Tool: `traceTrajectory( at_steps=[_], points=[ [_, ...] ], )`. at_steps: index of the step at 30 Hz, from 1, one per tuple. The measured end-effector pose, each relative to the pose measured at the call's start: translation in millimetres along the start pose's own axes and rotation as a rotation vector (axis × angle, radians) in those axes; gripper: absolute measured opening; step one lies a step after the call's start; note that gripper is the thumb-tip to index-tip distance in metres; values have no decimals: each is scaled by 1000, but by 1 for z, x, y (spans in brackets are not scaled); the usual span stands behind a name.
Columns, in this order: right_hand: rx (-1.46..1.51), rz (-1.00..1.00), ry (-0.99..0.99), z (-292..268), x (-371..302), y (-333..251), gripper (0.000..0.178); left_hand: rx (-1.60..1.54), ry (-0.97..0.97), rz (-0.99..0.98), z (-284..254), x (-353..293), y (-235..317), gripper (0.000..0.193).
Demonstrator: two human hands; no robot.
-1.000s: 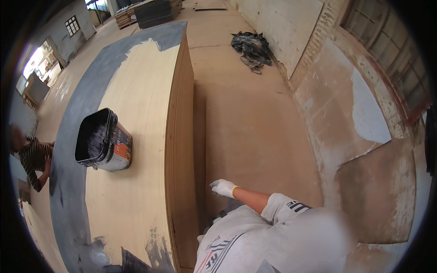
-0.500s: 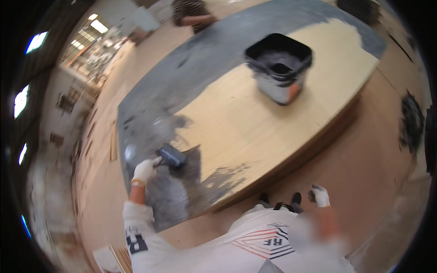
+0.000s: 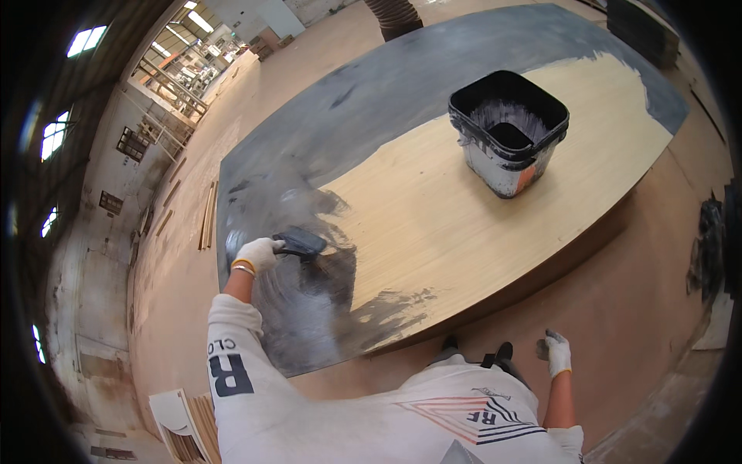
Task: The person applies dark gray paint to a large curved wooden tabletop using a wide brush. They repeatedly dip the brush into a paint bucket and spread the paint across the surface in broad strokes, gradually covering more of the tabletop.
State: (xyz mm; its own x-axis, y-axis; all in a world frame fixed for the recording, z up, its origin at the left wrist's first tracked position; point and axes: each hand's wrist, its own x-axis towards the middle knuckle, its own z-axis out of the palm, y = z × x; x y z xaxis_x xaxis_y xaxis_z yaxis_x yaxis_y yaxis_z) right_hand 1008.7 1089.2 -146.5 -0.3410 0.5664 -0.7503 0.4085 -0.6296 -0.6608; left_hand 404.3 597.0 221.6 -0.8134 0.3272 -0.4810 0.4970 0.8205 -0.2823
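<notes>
My left hand (image 3: 259,254), in a white glove with a yellow cuff, is closed round the handle of a wide dark brush (image 3: 301,242). The brush rests against the wet grey coat at the left end of a large curved wooden panel (image 3: 433,201). Smeared grey paint (image 3: 297,309) surrounds it, streaking over the pale wood. My right hand (image 3: 556,353) hangs past the panel's near edge in a white glove with darkened fingertips. Its fingers are loosely bent and apart, with nothing visible in them. On bare wood stands a black-rimmed paint bucket (image 3: 506,147), its sides stained grey.
Across the panel, part of a person in a striped garment (image 3: 392,17) shows. Wooden strips (image 3: 207,216) lie on the floor at left, and cut boards (image 3: 185,425) stand lower left. A dark bundle (image 3: 705,247) is at the right, dark stacked material (image 3: 641,35) at the far right.
The view has shifted, moving the panel and bucket right and slightly down in the picture. My left hand has turned the brush a little over the grey area. My right fingers have loosened.
</notes>
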Motion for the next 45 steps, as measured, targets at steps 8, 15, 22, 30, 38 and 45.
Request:
traceTrajectory(
  at_steps=[8,15,22,30,38,45],
  points=[
    [69,37,68,-27,-5,26,41,62,-86,46,-17,-27,67,45],
    [81,0,7,7,11,1,41,49,-92,117,-30,-24,98,44],
    [20,-7,-38,18,18,-15,41,19,49,-57,-33,61,68,37],
    [138,-28,44,2,-1,-10,44,188,-83,7,-64,58,76,46],
    [88,-23,53,-2,-9,16,41,94,34,32,-84,98,83,42],
    [145,-75,59,-6,-17,10,44,65,-6,261,-96,117,92,39]
  ],
)
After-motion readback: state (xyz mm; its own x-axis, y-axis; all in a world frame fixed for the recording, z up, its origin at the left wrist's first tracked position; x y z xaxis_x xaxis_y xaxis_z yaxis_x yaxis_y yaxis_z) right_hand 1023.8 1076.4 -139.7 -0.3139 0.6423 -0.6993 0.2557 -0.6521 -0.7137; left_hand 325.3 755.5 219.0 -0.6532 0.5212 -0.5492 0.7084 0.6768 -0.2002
